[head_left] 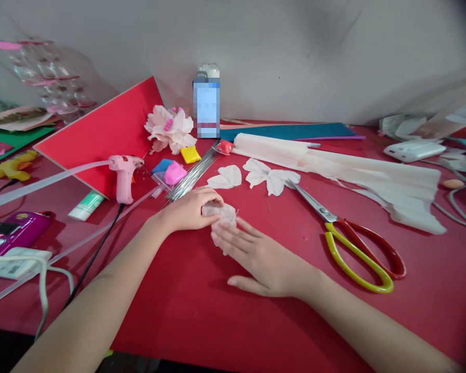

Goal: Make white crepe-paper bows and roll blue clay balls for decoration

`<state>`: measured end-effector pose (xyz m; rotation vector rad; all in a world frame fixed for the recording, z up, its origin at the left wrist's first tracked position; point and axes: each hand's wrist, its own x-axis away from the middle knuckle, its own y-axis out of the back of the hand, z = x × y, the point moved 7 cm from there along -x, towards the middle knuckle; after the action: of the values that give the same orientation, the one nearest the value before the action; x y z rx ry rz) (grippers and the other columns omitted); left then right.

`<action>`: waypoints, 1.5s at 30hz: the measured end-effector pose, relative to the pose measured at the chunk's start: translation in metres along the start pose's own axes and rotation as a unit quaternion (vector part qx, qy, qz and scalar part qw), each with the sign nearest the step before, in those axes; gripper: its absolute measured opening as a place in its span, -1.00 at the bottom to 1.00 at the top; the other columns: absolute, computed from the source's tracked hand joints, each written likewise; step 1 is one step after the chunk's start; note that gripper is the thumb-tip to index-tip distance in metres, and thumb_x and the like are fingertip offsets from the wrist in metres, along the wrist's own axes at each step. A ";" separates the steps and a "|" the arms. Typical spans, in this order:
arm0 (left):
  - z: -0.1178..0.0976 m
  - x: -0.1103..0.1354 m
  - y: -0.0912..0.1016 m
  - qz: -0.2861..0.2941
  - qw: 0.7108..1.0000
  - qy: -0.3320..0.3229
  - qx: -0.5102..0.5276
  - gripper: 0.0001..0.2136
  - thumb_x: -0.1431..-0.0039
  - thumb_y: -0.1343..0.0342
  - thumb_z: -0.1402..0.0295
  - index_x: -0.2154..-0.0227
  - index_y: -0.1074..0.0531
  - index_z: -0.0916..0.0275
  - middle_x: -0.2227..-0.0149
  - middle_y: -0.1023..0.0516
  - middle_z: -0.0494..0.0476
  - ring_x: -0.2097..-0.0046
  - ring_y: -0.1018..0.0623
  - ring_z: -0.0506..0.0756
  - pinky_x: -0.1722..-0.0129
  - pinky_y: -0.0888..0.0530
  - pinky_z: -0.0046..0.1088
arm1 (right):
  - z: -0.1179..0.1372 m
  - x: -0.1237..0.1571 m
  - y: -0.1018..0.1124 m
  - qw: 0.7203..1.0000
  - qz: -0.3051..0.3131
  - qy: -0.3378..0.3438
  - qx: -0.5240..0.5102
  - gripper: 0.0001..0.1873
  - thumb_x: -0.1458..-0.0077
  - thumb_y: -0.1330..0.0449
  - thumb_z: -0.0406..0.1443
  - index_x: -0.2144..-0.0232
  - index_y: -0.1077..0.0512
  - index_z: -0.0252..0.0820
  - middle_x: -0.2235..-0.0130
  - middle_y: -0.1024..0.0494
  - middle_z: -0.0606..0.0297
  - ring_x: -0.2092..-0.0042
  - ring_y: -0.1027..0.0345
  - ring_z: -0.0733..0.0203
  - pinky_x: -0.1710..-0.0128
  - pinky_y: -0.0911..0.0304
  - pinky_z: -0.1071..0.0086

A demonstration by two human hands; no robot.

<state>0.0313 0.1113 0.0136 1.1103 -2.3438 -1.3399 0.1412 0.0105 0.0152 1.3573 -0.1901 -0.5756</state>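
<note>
Paper, pale, thin and cupped like a petal, sits between the person's two hands, low over the red desk and near its middle. The left hand has a narrow grip, thumb and curled fingers closed on the paper's left side. The right hand is wide, its fingers stretched out together across the lower right of the paper and its thumb spread well apart; how firmly those fingertips press cannot be told. Just beyond the hands lie a single white petal and, to its right, a white petal pair. Large scissors with one yellow and one red handle rest to the right, blades slightly parted, tips at the edge of the pair. A long pale sheet stretches behind them. Behind the left hand, a bundle of silvery wires runs up toward an upright phone, with a pink packet and a yellow packet beside it. A pale pink flower stands against a leaning red board, near a pink glue gun.
</note>
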 end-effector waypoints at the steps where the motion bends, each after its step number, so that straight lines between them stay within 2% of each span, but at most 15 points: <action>1: 0.000 0.000 0.000 0.000 1.000 -0.001 -0.001 -0.81 -0.07 -0.10 0.29 0.23 -0.39 0.20 0.17 -0.49 0.10 0.10 -0.46 0.11 0.06 -0.41 -0.32 | 0.001 0.000 -0.001 1.000 0.001 0.005 0.000 -0.30 -0.25 0.10 -0.07 -0.28 0.11 -0.40 -0.30 0.01 0.01 -0.34 0.32 0.09 -0.30 0.40 0.05; 7: 0.000 0.000 -0.001 0.002 1.000 0.000 -0.006 -0.81 -0.07 -0.11 0.29 0.24 -0.39 0.20 0.17 -0.48 0.10 0.09 -0.45 0.10 0.06 -0.41 -0.33 | 0.003 0.001 -0.002 1.000 -0.005 0.024 0.014 -0.26 -0.24 0.11 -0.02 -0.28 0.12 -0.41 -0.31 0.06 0.02 -0.35 0.39 0.09 -0.29 0.55 0.04; 13: -0.001 0.000 0.000 0.003 1.000 0.001 -0.007 -0.82 -0.07 -0.09 0.32 0.25 -0.38 0.20 0.17 -0.48 0.10 0.10 -0.46 0.10 0.07 -0.42 -0.33 | 0.001 0.001 -0.001 1.000 -0.013 0.015 0.017 -0.25 -0.24 0.14 0.00 -0.28 0.13 -0.40 -0.31 0.04 0.03 -0.35 0.39 0.08 -0.30 0.50 0.02; 20: 0.000 0.000 -0.001 0.001 1.000 -0.002 -0.003 -0.82 -0.07 -0.08 0.31 0.24 -0.38 0.21 0.17 -0.48 0.12 0.12 -0.47 0.11 0.09 -0.42 -0.32 | -0.002 -0.003 0.000 0.999 -0.023 -0.006 0.027 -0.24 -0.23 0.14 0.02 -0.28 0.10 -0.40 -0.32 0.08 0.04 -0.35 0.46 0.04 -0.29 0.55 0.00; 28: 0.000 0.000 0.000 0.004 1.000 -0.002 -0.005 -0.81 -0.05 -0.10 0.33 0.24 -0.39 0.20 0.17 -0.49 0.11 0.11 -0.46 0.10 0.08 -0.41 -0.33 | 0.000 -0.004 -0.003 1.000 -0.007 0.014 0.008 -0.25 -0.23 0.12 0.01 -0.28 0.11 -0.35 -0.30 -0.02 0.06 -0.34 0.35 0.06 -0.29 0.49 0.00; 34: 0.000 0.000 -0.001 0.000 1.000 -0.005 -0.011 -0.84 -0.13 -0.05 0.31 0.23 -0.39 0.22 0.18 -0.49 0.11 0.13 -0.47 0.09 0.11 -0.42 -0.35 | -0.009 -0.003 0.002 0.998 -0.039 -0.043 0.032 -0.27 -0.25 0.12 -0.02 -0.29 0.15 -0.33 -0.32 0.05 0.08 -0.35 0.41 0.04 -0.29 0.43 -0.03; 36: 0.002 0.000 -0.001 -0.003 1.000 -0.004 -0.008 -0.85 -0.16 -0.02 0.34 0.24 -0.40 0.21 0.18 -0.49 0.10 0.12 -0.47 0.08 0.10 -0.42 -0.35 | -0.012 -0.002 0.006 0.995 -0.067 -0.061 0.042 -0.28 -0.25 0.13 -0.04 -0.30 0.18 -0.32 -0.33 0.09 0.09 -0.35 0.45 0.04 -0.29 0.44 -0.05; 39: 0.001 0.000 0.006 -0.046 0.999 -0.012 -0.010 -0.84 -0.21 0.04 0.37 0.21 -0.39 0.19 0.14 -0.46 0.10 0.06 -0.44 0.08 0.03 -0.39 -0.33 | -0.014 -0.001 0.006 0.994 -0.071 -0.068 0.042 -0.27 -0.25 0.14 -0.03 -0.30 0.18 -0.33 -0.33 0.11 0.08 -0.35 0.47 0.04 -0.29 0.40 -0.04; 42: 0.000 0.002 0.023 -0.144 0.989 -0.007 -0.019 -0.83 -0.24 0.09 0.41 0.20 -0.38 0.19 0.15 -0.43 0.10 0.04 -0.42 0.08 -0.01 -0.36 -0.32 | -0.015 -0.003 0.005 0.995 -0.058 -0.066 0.037 -0.29 -0.25 0.15 -0.02 -0.28 0.11 -0.36 -0.33 0.11 0.07 -0.35 0.46 0.04 -0.29 0.41 -0.03; 45: 0.001 0.005 0.037 -0.230 0.972 0.010 -0.040 -0.83 -0.23 0.09 0.45 0.22 -0.39 0.21 0.19 -0.41 0.10 0.16 -0.44 0.05 0.15 -0.42 -0.42 | -0.014 -0.006 0.003 0.997 -0.044 -0.050 0.025 -0.29 -0.25 0.16 -0.01 -0.28 0.08 -0.34 -0.33 0.09 0.08 -0.35 0.45 0.04 -0.29 0.47 -0.03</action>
<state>0.0088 0.1189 0.0425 1.7034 -2.0706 -1.5367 0.1435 0.0255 0.0161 1.3924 -0.2274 -0.7176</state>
